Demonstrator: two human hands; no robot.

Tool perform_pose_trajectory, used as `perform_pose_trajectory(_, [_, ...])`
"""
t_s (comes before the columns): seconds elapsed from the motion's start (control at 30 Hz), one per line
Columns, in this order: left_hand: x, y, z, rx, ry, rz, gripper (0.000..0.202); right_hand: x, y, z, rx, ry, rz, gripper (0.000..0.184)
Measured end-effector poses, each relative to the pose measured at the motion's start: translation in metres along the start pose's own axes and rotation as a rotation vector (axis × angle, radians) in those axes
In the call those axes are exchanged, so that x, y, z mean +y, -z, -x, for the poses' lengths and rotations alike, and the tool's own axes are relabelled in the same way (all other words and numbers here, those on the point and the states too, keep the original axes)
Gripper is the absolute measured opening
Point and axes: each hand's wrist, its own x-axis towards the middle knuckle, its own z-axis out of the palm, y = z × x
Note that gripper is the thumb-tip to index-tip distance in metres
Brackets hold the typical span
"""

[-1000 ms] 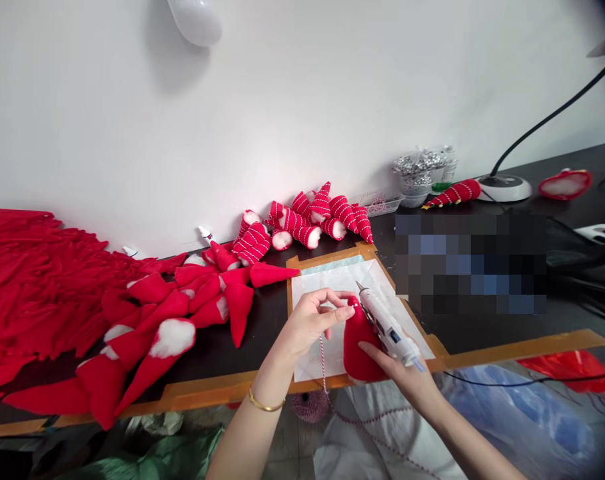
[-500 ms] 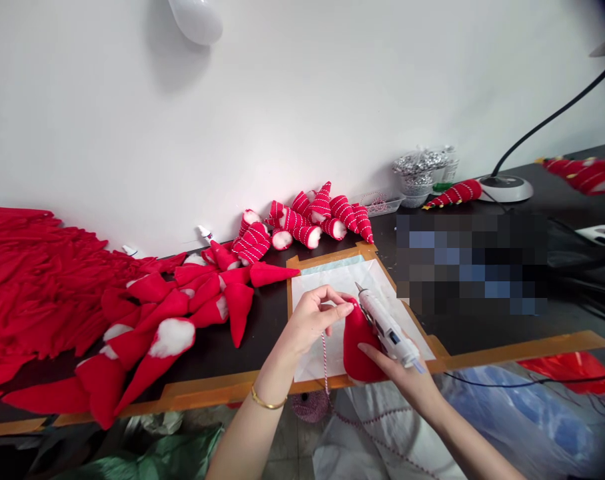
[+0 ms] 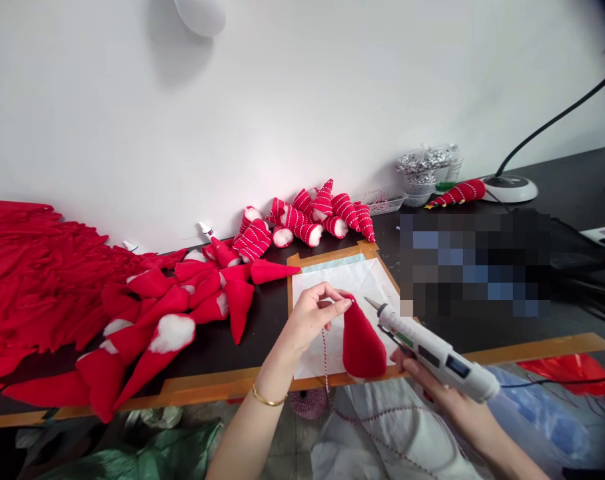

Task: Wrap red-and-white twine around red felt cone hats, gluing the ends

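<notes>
A stuffed red felt cone lies on a white sheet taped to the dark table. My left hand pinches the cone's tip together with a red-and-white twine that hangs down to a spool below the table edge. My right hand grips a white glue gun; its nozzle points at the cone from the right, a little apart from it.
Plain red stuffed cones are heaped at the left beside a pile of red felt. Twine-wrapped cones lie by the wall. Silver trinkets in a cup, a lamp base and cables sit at the right.
My right hand has drawn the glue gun back to the right, off the cone's tip and side. My left hand keeps its pinch on the tip. A red item at far right has left view.
</notes>
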Motion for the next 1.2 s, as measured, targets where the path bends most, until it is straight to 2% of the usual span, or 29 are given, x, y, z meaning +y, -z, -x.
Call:
perform_pose_trajectory(0.13, [0.001,0.0,0.0,0.003,0.01,0.009,0.03,-0.006,-0.005,0.004,-0.003,-0.052,-0.02,0.035])
perform_pose_trajectory(0.3, [0.002,0.0,0.001,0.01,0.014,0.009,0.029,-0.011,-0.009,-0.005,-0.222,0.062,-0.026,0.033])
perform_pose_trajectory(0.5, [0.001,-0.001,0.001,0.02,0.006,0.015,0.029,-0.006,-0.014,-0.004,-0.026,0.007,0.047,0.029])
perform_pose_trajectory(0.67, [-0.001,0.0,0.001,0.023,0.009,0.015,0.028,0.003,-0.013,-0.006,-0.124,0.012,0.016,0.034])
perform_pose_trajectory(0.9, [0.002,0.0,0.001,0.022,0.007,0.02,0.029,-0.007,-0.017,-0.002,-0.03,0.011,0.03,0.028])
perform_pose_trajectory(1.03, [0.001,-0.001,0.001,0.023,0.002,0.02,0.029,-0.017,-0.018,-0.003,-0.03,-0.018,0.01,0.029])
perform_pose_trajectory(1.2, [0.002,-0.001,0.001,0.019,0.009,0.019,0.029,-0.016,-0.018,-0.003,-0.028,-0.002,0.015,0.027])
